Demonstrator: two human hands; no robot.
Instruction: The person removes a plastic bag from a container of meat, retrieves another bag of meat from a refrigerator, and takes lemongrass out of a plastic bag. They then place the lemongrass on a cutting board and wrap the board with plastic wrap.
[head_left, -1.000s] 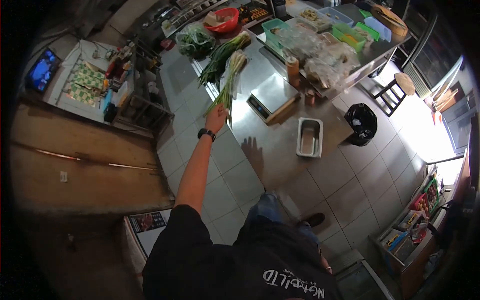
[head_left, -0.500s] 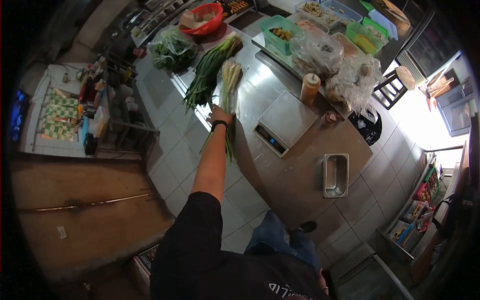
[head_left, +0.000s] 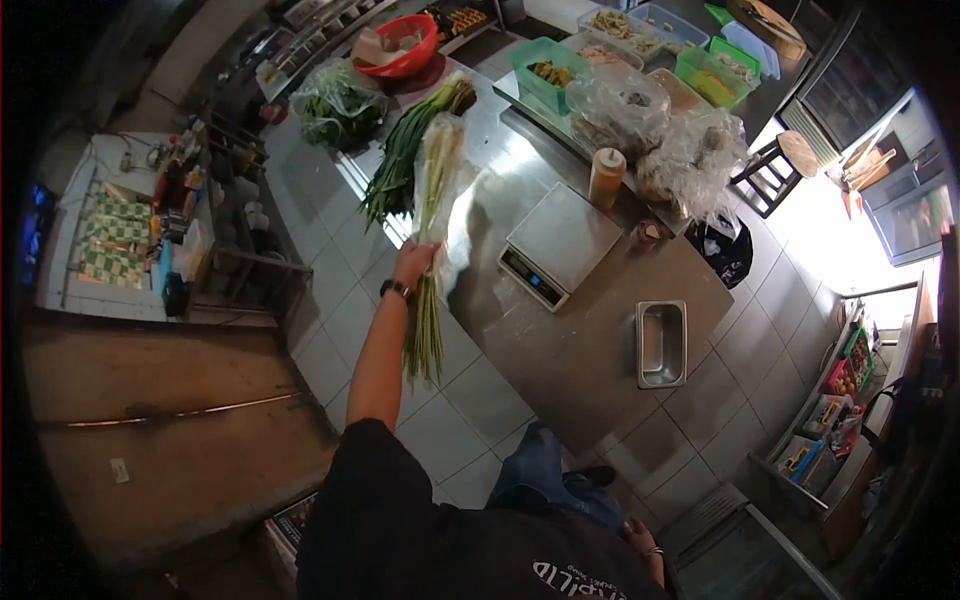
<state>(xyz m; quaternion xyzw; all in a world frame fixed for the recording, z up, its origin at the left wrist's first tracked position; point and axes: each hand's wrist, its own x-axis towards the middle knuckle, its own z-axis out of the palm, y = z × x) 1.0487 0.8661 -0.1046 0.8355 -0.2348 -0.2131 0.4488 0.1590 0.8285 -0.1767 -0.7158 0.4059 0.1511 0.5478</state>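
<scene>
My left hand, with a dark band on its wrist, is closed around a bundle of lemongrass. The pale stalk ends point to the far side in a clear plastic sleeve, and the thin green ends hang below my fist past the table edge. Beside it on the left lies a bunch of scallions with dark green leaves. My right hand hangs low by my side near my hip. Its fingers are small and partly hidden, and nothing shows in them.
On the steel table are a digital scale, a squeeze bottle and a metal pan. Bagged greens and a red basket are at far left. Plastic bags and food tubs crowd the far side.
My left hand has closed on the lemongrass and drawn it toward me, lifting it partly off the table beside the scallions. More of my right hand now shows.
</scene>
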